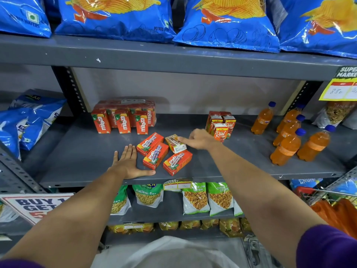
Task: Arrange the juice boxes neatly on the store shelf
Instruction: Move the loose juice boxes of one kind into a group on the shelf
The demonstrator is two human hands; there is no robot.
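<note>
Your left hand [129,163] lies flat and open on the metal shelf [77,151]; your right hand [201,139], loosely open, fingertips a fallen cardboard juice box [175,144].

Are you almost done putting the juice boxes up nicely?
About halfway. Done: three Maaza boxes stand upright in a row at the back, and the Real boxes stand together. In hand: the right hand touches one lying box while the left hand rests flat on the shelf. Left: four boxes lie flat, three of them orange.
</note>
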